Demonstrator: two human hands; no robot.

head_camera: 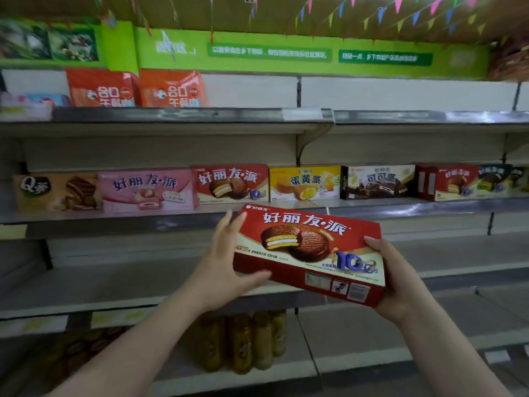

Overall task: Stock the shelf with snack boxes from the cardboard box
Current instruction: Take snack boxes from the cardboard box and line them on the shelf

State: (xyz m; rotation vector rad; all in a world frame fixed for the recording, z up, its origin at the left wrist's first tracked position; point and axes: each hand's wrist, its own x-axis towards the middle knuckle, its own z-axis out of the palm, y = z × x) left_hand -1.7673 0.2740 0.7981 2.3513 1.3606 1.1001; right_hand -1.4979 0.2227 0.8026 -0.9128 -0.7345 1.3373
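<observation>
I hold a red snack box (310, 247) with a chocolate pie picture in front of the shelves, tilted down to the right. My left hand (229, 262) grips its left end, fingers spread behind it and thumb under the front edge. My right hand (398, 279) holds its right end from below. Just above and behind it, the middle shelf (400, 209) carries a row of snack boxes, among them a matching red box (232, 183). The cardboard box is out of view.
The row also has a tan box (57, 191), a pink box (148, 189), a yellow box (305, 182), a dark box (378, 181) and more red ones (449, 181). Orange packs (137, 88) stand on the top shelf. Bottles (243, 342) sit on a low shelf.
</observation>
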